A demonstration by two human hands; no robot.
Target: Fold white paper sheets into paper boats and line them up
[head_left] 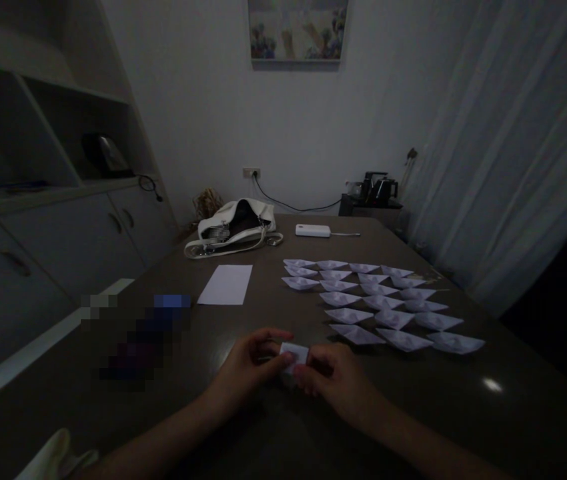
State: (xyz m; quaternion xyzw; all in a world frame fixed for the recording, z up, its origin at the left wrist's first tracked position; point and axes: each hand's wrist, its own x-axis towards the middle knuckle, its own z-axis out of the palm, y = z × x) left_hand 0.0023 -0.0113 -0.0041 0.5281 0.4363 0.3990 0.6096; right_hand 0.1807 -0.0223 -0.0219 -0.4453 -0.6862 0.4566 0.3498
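Between my two hands is a small piece of folded white paper (294, 351), held just above the dark table near its front middle. My left hand (253, 360) grips its left side, thumb on the face, with the index finger stretched out above. My right hand (336, 377) pinches its lower right corner between thumb and curled fingers. Several folded paper boats (356, 333) stand in rows on the table to the right, beyond my right hand. A white sheet of paper (226, 285) lies flat farther off to the left.
A white handbag (238, 227) rests at the table's far left, and a white power bank (312, 231) with a strap at the far middle. A blurred-out dark blue object (156, 333) is on the left. Pale cloth (53, 457) shows at the lower left.
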